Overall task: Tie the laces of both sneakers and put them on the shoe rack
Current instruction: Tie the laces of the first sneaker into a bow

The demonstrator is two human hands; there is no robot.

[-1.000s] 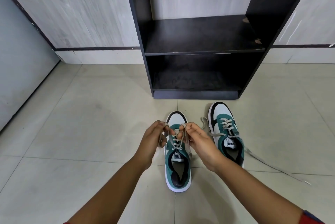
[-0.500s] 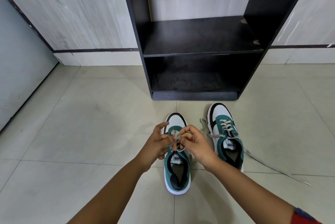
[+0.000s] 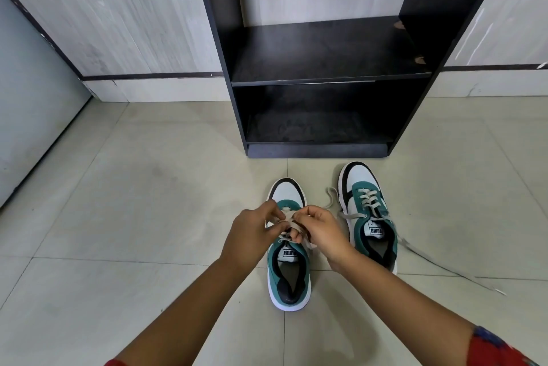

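Observation:
Two green, white and black sneakers stand on the tiled floor in front of a black shoe rack (image 3: pixel 323 79). Over the left sneaker (image 3: pixel 289 273), my left hand (image 3: pixel 252 232) and my right hand (image 3: pixel 321 230) meet, each pinching part of its grey laces (image 3: pixel 289 219), which cross between my fingertips. The right sneaker (image 3: pixel 369 214) sits apart to the right, its laces (image 3: pixel 439 265) loose and trailing across the floor to the right. My hands hide the left sneaker's eyelets.
The rack's two lower shelves hold nothing. A pale wood-look wall (image 3: pixel 118 16) runs behind it, and a grey panel (image 3: pixel 26 116) stands at the left. Beige floor tiles (image 3: pixel 133 202) spread around the shoes.
My hands have drawn together over the left sneaker, from holding the lace ends apart to crossing them at the fingertips. The right sneaker has not moved.

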